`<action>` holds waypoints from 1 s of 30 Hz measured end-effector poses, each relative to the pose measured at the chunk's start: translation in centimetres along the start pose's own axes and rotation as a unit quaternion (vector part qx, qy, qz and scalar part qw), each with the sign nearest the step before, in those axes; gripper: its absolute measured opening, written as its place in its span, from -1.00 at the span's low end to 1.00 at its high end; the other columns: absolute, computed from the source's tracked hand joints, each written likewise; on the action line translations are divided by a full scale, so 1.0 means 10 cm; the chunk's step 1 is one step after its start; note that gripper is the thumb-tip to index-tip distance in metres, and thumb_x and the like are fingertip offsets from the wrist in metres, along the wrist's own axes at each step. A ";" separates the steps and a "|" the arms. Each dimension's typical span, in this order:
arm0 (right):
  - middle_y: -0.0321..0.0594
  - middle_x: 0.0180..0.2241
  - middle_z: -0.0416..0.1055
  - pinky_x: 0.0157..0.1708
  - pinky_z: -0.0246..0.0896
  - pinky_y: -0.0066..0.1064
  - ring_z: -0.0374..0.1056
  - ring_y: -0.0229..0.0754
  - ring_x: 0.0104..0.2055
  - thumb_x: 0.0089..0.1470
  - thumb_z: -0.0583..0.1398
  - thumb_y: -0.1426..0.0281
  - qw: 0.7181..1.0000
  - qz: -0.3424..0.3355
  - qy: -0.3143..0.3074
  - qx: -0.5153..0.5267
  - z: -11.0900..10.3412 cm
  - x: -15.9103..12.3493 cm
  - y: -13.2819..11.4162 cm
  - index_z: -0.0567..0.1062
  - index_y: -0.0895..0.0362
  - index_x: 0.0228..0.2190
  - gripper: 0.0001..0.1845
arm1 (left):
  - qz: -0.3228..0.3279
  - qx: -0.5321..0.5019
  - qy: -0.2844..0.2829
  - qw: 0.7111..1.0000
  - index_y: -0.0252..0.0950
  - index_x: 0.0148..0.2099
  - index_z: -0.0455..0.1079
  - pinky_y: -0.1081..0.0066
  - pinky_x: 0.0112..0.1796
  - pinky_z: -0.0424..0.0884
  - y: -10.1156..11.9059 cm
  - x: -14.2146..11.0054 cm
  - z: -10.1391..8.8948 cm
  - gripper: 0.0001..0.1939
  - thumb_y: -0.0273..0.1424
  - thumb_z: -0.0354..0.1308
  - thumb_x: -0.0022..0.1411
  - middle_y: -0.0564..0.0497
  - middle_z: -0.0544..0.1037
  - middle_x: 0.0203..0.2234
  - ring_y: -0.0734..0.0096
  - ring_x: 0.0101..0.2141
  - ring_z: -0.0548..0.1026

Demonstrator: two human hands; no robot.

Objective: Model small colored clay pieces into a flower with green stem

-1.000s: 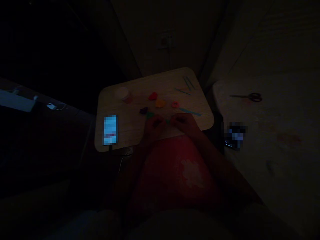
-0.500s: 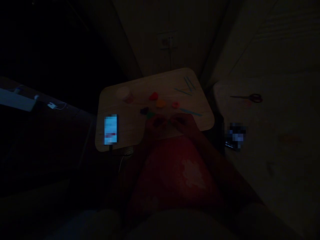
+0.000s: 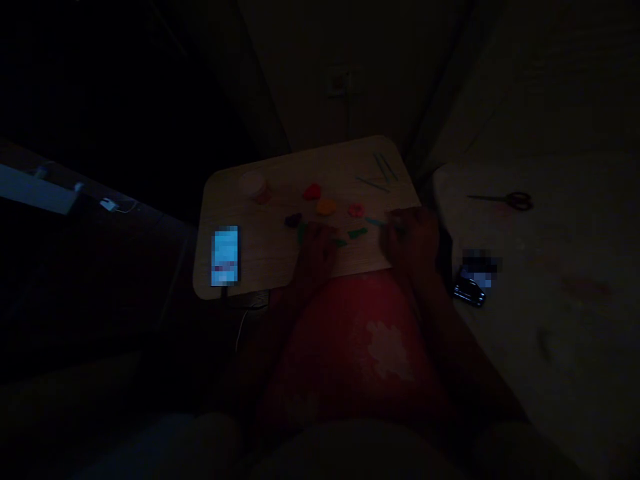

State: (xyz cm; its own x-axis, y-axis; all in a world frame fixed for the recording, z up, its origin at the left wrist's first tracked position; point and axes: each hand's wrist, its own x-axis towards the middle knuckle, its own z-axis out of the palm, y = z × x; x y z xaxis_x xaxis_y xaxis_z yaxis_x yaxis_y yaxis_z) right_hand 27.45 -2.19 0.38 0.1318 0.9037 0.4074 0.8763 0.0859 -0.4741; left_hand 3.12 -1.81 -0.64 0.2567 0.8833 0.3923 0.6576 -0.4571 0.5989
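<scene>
The scene is very dark. My left hand (image 3: 318, 245) lies low on the small table, fingers curled, at a strip of green clay (image 3: 340, 243) that shows by its fingertips. Another green lump (image 3: 301, 232) is partly hidden at its left side. A separate green piece (image 3: 357, 233) lies between my hands. Over the right end of a blue clay tool (image 3: 375, 221), my right hand (image 3: 413, 240) is closed; its fingertips are hard to make out. Beyond my hands sit red clay (image 3: 312, 192), orange clay (image 3: 326, 207), a pink piece (image 3: 356, 211) and a dark lump (image 3: 293, 220).
On the wooden table (image 3: 260, 257) are a lit phone (image 3: 225, 257) at left, a pale-lidded tub (image 3: 254, 185) and thin blue sticks (image 3: 373, 184) at the back right. Scissors (image 3: 517, 201) lie on the light surface to the right. A cable hangs below the phone.
My hands, close together before, have moved apart. The right one has shifted right onto the blue tool. A green piece now lies uncovered between them.
</scene>
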 end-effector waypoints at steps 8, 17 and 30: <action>0.13 -0.09 0.46 0.04 0.28 0.04 0.31 0.20 0.02 0.16 0.22 0.38 0.998 0.000 -0.051 -0.036 0.05 0.00 0.13 0.60 0.17 -0.21 -0.81 | 0.060 0.062 -0.055 0.995 -0.26 0.00 0.55 0.07 0.14 0.44 0.02 -0.08 -0.05 -0.80 -0.47 0.14 0.41 -0.15 0.55 -0.07 0.11 0.01 0.50; 0.19 -0.12 0.50 -0.07 0.32 -0.04 0.38 0.16 -0.08 0.23 0.13 0.44 0.992 0.005 -0.095 -0.087 0.01 0.05 0.09 0.56 0.24 -0.22 -0.79 | 0.080 0.052 -0.055 0.994 -0.28 0.11 0.52 0.01 0.20 0.41 0.00 -0.17 -0.10 -0.72 -0.40 0.06 0.49 -0.20 0.59 0.04 0.10 0.09 0.51; 0.03 -0.11 0.60 0.05 0.39 -0.08 0.48 0.08 -0.03 0.33 0.09 0.45 0.972 -0.131 -0.147 0.129 0.11 -0.19 -0.33 0.59 0.13 -0.07 -0.71 | 0.004 0.000 0.036 0.999 -0.24 -0.06 0.53 0.17 0.04 0.50 -0.05 -0.05 -0.15 -0.86 -0.39 0.16 0.43 -0.09 0.59 -0.15 0.18 -0.08 0.53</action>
State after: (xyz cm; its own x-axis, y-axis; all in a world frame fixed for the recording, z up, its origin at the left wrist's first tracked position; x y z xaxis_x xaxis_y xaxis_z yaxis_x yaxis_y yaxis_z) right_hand 23.82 -3.76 0.32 -0.2518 0.9139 0.3183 0.7118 0.3977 -0.5789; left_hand 1.63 -2.16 -0.06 0.2105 0.8701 0.4457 0.6559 -0.4638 0.5955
